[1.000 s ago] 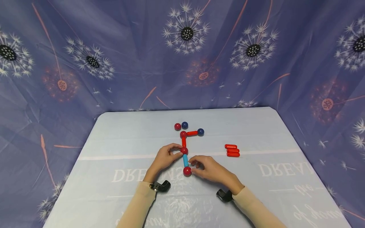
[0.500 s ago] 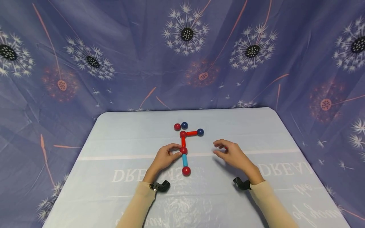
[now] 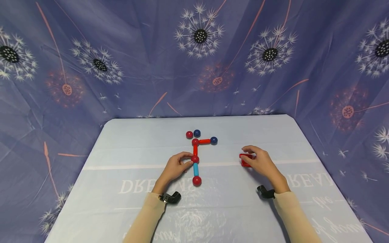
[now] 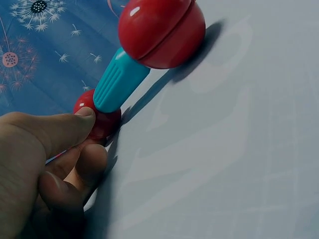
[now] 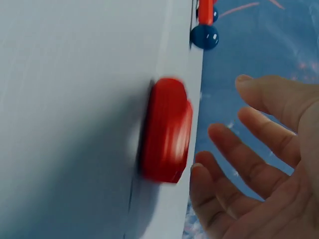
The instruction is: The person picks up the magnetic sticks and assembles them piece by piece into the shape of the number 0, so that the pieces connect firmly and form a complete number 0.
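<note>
On the table lies a joined chain of balls and sticks. My left hand [image 3: 177,166] pinches its middle red ball [image 3: 195,160] between thumb and fingers. A light blue stick [image 4: 121,81] runs from that ball to a bigger-looking red ball [image 4: 162,32] nearest me. On the far side, a red stick [image 3: 195,150] leads to another red ball [image 3: 195,142], and a second one [image 3: 205,141] branches right to a dark blue ball [image 3: 214,140]. My right hand [image 3: 262,163] hovers over the loose red sticks [image 5: 167,134], fingers spread and apart from them in the right wrist view.
A loose red ball [image 3: 189,135] and a loose dark blue ball [image 3: 197,133] sit side by side beyond the chain. A pale printed cloth [image 3: 136,145] covers the table, and a blue dandelion curtain [image 3: 136,67] hangs behind its far edge.
My right hand has left the near red ball and moved right and away from me to the loose red sticks. The left hand keeps its pinch; the chain's near end has shifted slightly left.
</note>
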The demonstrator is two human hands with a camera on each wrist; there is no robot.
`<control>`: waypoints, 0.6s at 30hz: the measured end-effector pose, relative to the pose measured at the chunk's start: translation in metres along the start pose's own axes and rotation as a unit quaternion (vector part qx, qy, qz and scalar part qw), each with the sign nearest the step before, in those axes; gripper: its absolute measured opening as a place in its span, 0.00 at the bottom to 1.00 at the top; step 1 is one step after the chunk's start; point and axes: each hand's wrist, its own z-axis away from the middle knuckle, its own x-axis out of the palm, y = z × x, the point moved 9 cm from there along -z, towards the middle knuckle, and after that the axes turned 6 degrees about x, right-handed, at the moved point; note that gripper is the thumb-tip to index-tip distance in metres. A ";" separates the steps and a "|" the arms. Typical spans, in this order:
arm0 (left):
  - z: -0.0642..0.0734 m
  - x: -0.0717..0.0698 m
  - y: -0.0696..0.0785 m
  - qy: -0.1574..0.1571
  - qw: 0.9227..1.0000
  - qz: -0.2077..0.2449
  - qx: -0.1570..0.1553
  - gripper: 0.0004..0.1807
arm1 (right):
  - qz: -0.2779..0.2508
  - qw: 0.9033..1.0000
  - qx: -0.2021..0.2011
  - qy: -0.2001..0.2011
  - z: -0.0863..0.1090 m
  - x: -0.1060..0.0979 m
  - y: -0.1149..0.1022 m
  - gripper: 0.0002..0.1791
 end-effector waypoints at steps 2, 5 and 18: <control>-0.001 0.000 0.000 0.000 1.000 0.002 0.001 0.18 | 0.008 1.000 0.011 -0.002 0.000 -0.002 0.008 0.21; -0.001 0.000 -0.001 0.001 1.000 0.000 0.001 0.18 | 0.017 1.000 0.021 -0.005 -0.001 -0.003 0.017 0.20; -0.002 0.001 0.000 0.003 1.000 -0.013 -0.005 0.17 | 0.025 0.996 0.075 -0.048 -0.010 0.004 0.041 0.16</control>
